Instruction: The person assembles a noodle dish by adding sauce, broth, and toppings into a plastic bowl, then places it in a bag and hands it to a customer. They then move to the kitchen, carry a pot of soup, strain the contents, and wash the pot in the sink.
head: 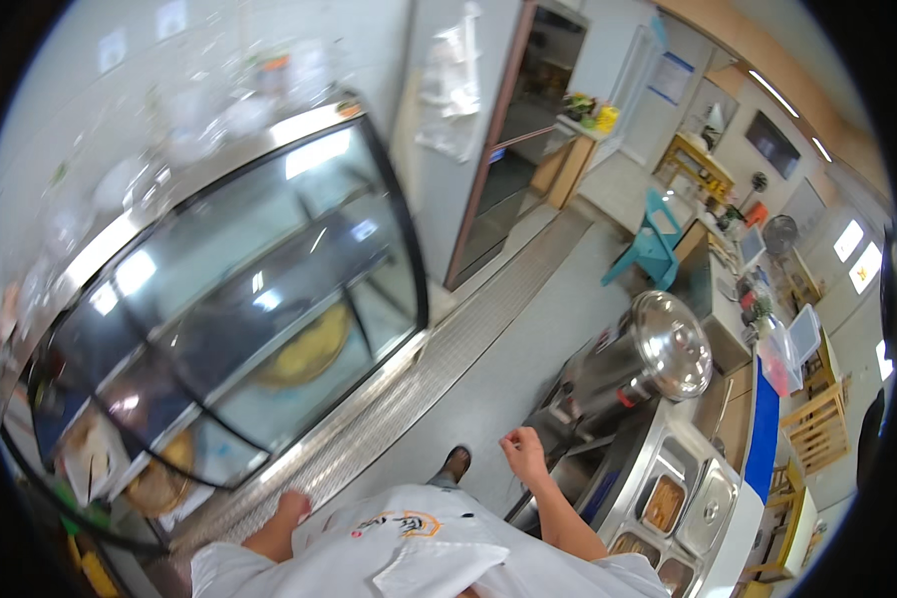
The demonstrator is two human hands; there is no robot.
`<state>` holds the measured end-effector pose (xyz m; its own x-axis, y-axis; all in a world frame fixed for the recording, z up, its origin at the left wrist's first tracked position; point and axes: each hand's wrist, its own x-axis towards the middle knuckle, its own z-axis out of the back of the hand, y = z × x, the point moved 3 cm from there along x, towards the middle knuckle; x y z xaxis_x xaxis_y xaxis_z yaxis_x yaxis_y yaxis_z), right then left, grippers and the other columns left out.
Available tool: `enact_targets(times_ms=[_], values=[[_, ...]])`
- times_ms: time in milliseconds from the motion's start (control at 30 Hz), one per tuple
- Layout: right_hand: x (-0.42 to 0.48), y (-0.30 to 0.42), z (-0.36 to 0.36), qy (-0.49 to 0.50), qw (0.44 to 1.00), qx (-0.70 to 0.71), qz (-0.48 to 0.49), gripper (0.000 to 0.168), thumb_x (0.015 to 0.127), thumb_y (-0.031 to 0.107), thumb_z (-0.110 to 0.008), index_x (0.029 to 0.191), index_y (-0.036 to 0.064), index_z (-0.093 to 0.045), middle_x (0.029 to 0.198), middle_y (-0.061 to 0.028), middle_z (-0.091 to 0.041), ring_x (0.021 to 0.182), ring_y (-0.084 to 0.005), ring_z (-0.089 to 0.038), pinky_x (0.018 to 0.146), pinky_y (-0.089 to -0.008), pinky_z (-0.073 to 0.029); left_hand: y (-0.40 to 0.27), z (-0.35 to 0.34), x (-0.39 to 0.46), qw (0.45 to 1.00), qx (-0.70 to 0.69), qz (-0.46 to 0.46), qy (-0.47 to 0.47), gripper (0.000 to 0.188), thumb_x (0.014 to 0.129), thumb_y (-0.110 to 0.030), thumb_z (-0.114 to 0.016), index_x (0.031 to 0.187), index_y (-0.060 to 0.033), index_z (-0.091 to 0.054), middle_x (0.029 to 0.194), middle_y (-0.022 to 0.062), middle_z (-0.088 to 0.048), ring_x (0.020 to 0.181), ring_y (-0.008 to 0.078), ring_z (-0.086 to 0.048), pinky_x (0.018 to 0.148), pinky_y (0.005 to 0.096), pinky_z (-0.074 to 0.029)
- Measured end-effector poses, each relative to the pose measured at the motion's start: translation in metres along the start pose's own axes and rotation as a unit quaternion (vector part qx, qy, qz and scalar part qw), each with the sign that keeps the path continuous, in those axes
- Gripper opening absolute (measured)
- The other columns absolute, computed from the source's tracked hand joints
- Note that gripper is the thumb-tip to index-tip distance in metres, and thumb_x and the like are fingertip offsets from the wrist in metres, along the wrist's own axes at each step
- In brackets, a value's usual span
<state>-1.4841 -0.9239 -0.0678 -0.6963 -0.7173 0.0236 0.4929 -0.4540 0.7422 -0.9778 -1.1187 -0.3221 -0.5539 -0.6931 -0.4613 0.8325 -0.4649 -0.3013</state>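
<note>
My right hand (525, 453) is held out ahead of my body at the right, its fingers curled and nothing visible in them. It is nearest to a tall steel pot (605, 374) with a round domed lid. My left hand (293, 507) hangs low at my left side, blurred, by the grooved metal drain cover (411, 407); its fingers cannot be made out. A glass display case (261, 276) stands to the left, with a bowl of yellow food (310, 347) inside. Steel food pans (664, 502) sit in the counter at my right.
A brown-framed glass door (493, 187) stands ahead. A teal plastic chair (649, 243) is beyond the pot. Clear plastic bags (194, 119) lie on top of the case. A blue-and-white counter edge (759, 441) runs along the right, with wooden chairs (815, 426) behind it.
</note>
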Motion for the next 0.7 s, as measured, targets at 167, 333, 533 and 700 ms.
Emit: enact_targets(times_ms=[167, 333, 533, 700], values=[[0.168, -0.024, 0.016, 0.080, 0.993, -0.032, 0.081, 0.022, 0.083, 0.020, -0.064, 0.073, 0.000, -0.060, 0.075, -0.0162, -0.057, 0.078, -0.0319, -0.057, 0.063, -0.0399, -0.046, -0.046, -0.019, 0.017, 0.763, -0.512, 0.386, 0.086, 0.014, 0.080, -0.015, -0.059, 0.073, -0.0048, -0.062, 0.065, 0.0093, -0.059, 0.057, 0.0213, -0.059, 0.047, 0.0365, -0.047], [0.337, 0.031, 0.032, 0.059, 0.977, -0.061, 0.197, 0.028, 0.084, 0.023, -0.063, 0.069, 0.000, -0.058, 0.069, -0.0165, -0.056, 0.069, -0.0333, -0.057, 0.063, -0.0410, -0.045, -0.184, 0.081, 0.114, 0.836, -0.523, 0.167, 0.010, 0.026, 0.087, -0.026, -0.057, 0.079, -0.0010, -0.060, 0.076, 0.0101, -0.062, 0.068, 0.0197, -0.061, 0.062, 0.0331, -0.053], [0.502, 0.092, 0.014, 0.042, 0.951, -0.069, 0.298, 0.020, 0.080, 0.020, -0.066, 0.070, 0.004, -0.058, 0.074, -0.0138, -0.058, 0.079, -0.0329, -0.058, 0.070, -0.0419, -0.046, -0.243, 0.136, 0.244, 0.785, -0.583, 0.210, -0.006, 0.029, 0.086, -0.028, -0.058, 0.077, -0.0006, -0.060, 0.071, 0.0096, -0.062, 0.067, 0.0181, -0.060, 0.060, 0.0320, -0.050], [0.634, 0.132, -0.012, 0.106, 0.891, -0.188, 0.400, 0.011, 0.076, 0.015, -0.067, 0.073, 0.006, -0.061, 0.078, -0.0120, -0.060, 0.083, -0.0307, -0.058, 0.075, -0.0407, -0.046, -0.253, 0.160, 0.315, 0.740, -0.624, 0.240, -0.072, 0.017, 0.085, -0.020, -0.060, 0.082, -0.0030, -0.060, 0.074, 0.0064, -0.062, 0.066, 0.0134, -0.058, 0.058, 0.0278, -0.047]])
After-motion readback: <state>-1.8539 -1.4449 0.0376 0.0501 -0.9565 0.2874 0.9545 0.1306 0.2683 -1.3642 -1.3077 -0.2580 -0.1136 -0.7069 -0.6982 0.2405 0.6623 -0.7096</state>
